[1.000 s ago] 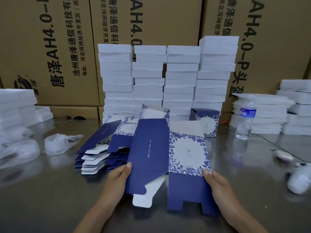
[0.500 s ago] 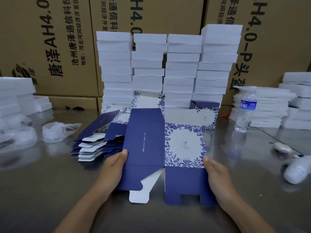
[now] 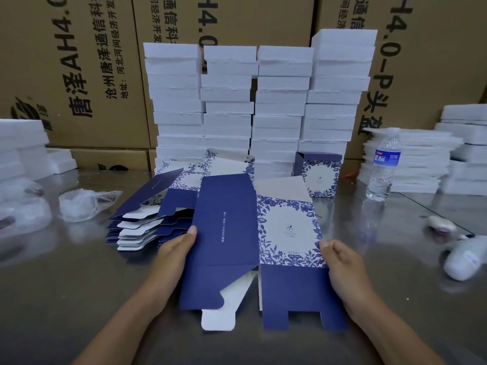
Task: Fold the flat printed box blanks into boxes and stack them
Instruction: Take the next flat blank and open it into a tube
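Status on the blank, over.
Left grip, right grip pinch box blank by side edges. Near flaps unfolded. Flat blank pile close behind left grip.

A water bottle (image 3: pixel 383 167) is standing far ahead of the right hand (image 3: pixel 342 270), a bit to its right. Flat white foam sheets (image 3: pixel 411 159) are piling up behind the bottle. A white lumpy thing (image 3: pixel 463 259) is lying to the right of that hand. A crumpled clear bag (image 3: pixel 84 204) is lying ahead and to the left of the left hand (image 3: pixel 174 256). Tall piles of white foam blocks (image 3: pixel 258 106) are standing far ahead of both hands, with big brown cartons (image 3: pixel 79 75) standing behind them.
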### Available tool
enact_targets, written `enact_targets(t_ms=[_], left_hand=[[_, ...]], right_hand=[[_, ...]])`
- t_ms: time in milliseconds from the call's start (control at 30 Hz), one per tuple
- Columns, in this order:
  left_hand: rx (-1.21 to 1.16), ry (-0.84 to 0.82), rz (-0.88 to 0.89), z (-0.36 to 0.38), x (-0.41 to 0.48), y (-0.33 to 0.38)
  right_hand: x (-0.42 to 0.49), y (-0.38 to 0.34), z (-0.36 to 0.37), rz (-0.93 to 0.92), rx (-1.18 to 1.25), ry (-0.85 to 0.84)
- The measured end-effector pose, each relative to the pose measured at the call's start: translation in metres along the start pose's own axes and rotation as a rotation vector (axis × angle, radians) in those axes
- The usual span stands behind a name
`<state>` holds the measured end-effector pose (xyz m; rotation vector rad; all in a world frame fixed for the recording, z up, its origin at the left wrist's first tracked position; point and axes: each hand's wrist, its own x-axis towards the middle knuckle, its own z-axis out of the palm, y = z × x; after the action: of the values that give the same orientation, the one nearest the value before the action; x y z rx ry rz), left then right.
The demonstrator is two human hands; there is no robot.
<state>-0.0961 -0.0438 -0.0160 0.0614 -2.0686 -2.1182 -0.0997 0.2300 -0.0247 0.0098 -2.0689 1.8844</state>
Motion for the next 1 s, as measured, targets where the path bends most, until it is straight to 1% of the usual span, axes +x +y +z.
enact_targets(t_ms=[100,233,400,567,700,800,867,1000], left_hand=[[0.049,0.029,0.001,0.0008,-0.0005,-0.0022],[0.052,0.004,-0.025,-0.0022,-0.0025,-0.0028],[0.027,-0.042,-0.065,-0.0039,-0.0028,-0.0014],[-0.045,-0.034,-0.022,-0.0026,-0.0043,0.0019],[0.014,0.014,-0.035,-0.0040,-0.0034,-0.0012],[0.017,-0.016,-0.037,-0.0063,-0.0039,-0.0031],[0.042,-0.053,-0.048,-0.0057,-0.0043,-0.0030],[0.024,-0.061,-0.065,-0.0042,-0.0037,-0.0018]], right_hand=[[-0.0013,-0.0024,0.0014,0.029,0.016,-0.021],[-0.0029,-0.0079,0.0023,0.083,0.088,0.018],[-0.0015,-0.0063,0.0010,0.071,0.022,0.023],[-0.0009,-0.0047,0.0003,0.082,-0.003,-0.013],[-0.0020,-0.0051,0.0011,0.088,-0.024,-0.045],[-0.0022,-0.0082,0.0010,0.110,0.023,-0.020],[-0.0028,-0.0093,0.0010,0.096,-0.013,-0.022],[-0.0039,-0.0090,-0.0009,0.083,-0.068,-0.049]])
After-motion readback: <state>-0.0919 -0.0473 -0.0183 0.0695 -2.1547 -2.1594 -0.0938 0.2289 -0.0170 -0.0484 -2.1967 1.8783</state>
